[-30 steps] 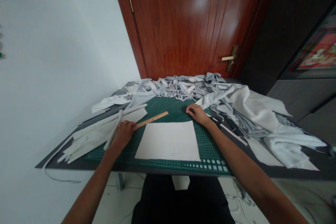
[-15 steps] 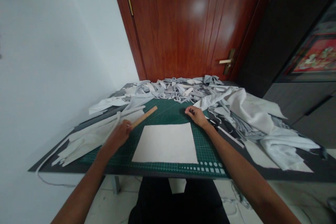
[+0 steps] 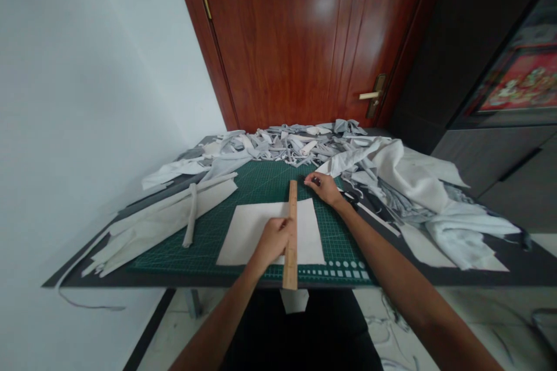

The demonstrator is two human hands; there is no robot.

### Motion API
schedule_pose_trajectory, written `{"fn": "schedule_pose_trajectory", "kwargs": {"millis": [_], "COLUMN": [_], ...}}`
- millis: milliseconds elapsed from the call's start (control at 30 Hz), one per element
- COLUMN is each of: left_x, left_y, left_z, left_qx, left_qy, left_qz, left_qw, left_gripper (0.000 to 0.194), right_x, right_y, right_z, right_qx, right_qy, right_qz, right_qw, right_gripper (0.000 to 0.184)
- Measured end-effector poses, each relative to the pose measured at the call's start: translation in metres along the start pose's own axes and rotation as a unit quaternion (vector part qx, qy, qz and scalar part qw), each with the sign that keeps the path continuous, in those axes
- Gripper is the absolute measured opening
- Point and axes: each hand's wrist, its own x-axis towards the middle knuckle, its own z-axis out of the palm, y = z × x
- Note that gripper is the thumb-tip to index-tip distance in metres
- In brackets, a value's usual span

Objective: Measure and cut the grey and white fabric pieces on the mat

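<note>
Ruler (image 3: 292, 246) is gripped near mid-length by the left hand (image 3: 274, 239), likely for balance, across the white sheet (image 3: 246, 233) lying flat on the green mat (image 3: 261, 184); contact unclear. Right hand (image 3: 325, 188) pinches a dark item (image 3: 318, 181), too small to identify.

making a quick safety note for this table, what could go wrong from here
The white sheet might shift or crease if the left hand drags the wooden ruler held over it, since the right hand is off the sheet. The ruler's near end also appears to reach the front edge of the table, so a bump there could skew it.
</note>
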Motion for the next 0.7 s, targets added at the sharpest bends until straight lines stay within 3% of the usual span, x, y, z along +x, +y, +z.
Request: {"fn": "schedule_pose_trajectory", "kwargs": {"millis": [133, 267, 333, 500, 567, 700], "left_x": [0.002, -0.003, -0.007, -0.011, -0.008, 0.004], "left_y": [0.005, 0.007, 0.007, 0.013, 0.016, 0.012], "left_z": [0.028, 0.032, 0.030, 0.019, 0.011, -0.011], "left_qx": [0.030, 0.110, 0.186, 0.397, 0.424, 0.417], "left_qy": [-0.041, -0.066, -0.074, 0.016, 0.010, -0.029], "left_qz": [0.013, 0.017, 0.042, 0.123, 0.158, 0.308], "left_qw": [0.999, 0.992, 0.979, 0.909, 0.892, 0.854], "left_gripper": [0.042, 0.051, 0.057, 0.056, 0.049, 0.025], "right_x": [0.001, 0.002, 0.002, 0.001, 0.001, 0.001], "right_y": [0.004, 0.008, 0.008, 0.008, 0.007, 0.003], "right_z": [0.001, 0.002, 0.001, 0.000, 0.000, -0.001], "right_qx": [-0.009, -0.017, -0.020, -0.027, -0.031, -0.036], "right_qy": [0.005, 0.008, 0.009, 0.011, 0.011, 0.012], "right_qz": [0.013, 0.019, 0.019, 0.017, 0.015, 0.012], "right_qw": [1.000, 1.000, 1.000, 0.999, 0.999, 0.999], "right_gripper": [0.021, 0.017, 0.015, 0.012, 0.012, 0.010]}}
